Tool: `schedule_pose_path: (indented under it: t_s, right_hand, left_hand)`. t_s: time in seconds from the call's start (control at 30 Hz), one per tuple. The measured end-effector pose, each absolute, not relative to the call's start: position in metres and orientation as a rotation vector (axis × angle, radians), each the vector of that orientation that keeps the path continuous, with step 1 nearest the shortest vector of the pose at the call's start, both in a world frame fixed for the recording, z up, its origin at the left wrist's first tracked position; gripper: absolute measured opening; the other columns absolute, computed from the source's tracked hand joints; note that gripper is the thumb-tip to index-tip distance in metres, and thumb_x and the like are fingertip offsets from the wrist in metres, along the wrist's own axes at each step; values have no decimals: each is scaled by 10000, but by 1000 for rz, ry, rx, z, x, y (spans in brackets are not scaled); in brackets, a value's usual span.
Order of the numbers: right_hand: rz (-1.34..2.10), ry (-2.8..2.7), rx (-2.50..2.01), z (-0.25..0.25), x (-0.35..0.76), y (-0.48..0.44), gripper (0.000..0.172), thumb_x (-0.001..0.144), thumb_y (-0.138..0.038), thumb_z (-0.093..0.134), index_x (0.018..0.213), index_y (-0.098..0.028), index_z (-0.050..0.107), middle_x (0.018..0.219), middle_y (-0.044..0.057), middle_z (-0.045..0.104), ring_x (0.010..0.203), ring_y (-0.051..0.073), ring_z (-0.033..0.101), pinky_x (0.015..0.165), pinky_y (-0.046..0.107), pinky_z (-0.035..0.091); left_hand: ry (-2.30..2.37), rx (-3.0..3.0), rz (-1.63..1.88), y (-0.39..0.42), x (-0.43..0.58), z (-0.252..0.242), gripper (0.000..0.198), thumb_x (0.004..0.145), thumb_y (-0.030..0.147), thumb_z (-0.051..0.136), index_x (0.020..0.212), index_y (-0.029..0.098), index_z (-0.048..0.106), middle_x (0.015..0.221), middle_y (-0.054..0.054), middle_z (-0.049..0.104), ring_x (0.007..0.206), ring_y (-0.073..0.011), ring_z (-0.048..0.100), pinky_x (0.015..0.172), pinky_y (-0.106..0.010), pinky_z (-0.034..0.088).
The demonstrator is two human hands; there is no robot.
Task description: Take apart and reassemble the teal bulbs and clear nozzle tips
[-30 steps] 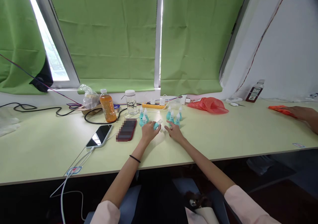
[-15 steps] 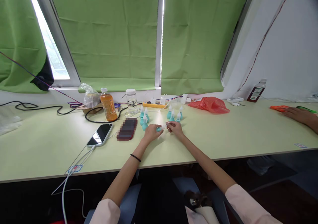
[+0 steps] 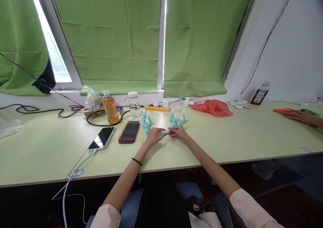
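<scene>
My left hand (image 3: 154,136) is closed around a small teal bulb syringe (image 3: 160,133), held on its side just above the table with its clear tip (image 3: 166,131) pointing right. At that tip, my right hand (image 3: 178,133) pinches with thumb and fingertips; the fingers partly cover the end. Several like teal bulbs with clear pointed tips (image 3: 147,128) stand upright just beyond my left hand. A second cluster of upright bulbs (image 3: 174,122) stands just beyond my right hand.
Left of my hands lie a dark red phone (image 3: 129,132) and a white phone (image 3: 102,138) on a cable. Behind stand an orange drink bottle (image 3: 110,109), a clear jar (image 3: 133,105) and a power strip (image 3: 157,108). A red plastic bag (image 3: 213,107) lies right; another person's hand (image 3: 300,116) rests far right.
My right hand has shifted slightly down and left, its fingertips closer over the bulb syringe's clear tip. My left hand keeps its hold in nearly the same place.
</scene>
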State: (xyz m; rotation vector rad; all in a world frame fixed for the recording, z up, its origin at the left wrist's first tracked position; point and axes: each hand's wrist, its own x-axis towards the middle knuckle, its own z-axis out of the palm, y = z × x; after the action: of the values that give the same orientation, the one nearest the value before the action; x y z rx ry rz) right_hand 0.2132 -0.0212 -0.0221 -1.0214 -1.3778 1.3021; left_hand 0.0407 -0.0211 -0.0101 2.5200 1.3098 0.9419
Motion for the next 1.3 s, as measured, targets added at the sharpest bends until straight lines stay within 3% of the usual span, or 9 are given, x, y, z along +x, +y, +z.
schedule_pose_path:
  t_s: [0.67,1.3]
  right_hand:
    - [1369,-1437,-1011,-25,220,-17,288,550,-372,672,605,-91,643,567,45,614,442,57,477,460,209,394]
    - [1396,-1264,-1034,-19,212,-23,346,555,-441,653,549,-110,555,459,-6,529,363,39,429,358,172,343]
  left_hand:
    - [1236,2745,840,-23,37,-7,309,730,407,489,941,221,616,658,-28,611,613,-139,536,496,-209,298]
    - [1469,2832,891,-37,60,-17,309,827,326,322,980,169,539,721,-96,567,754,-206,497,617,-285,340]
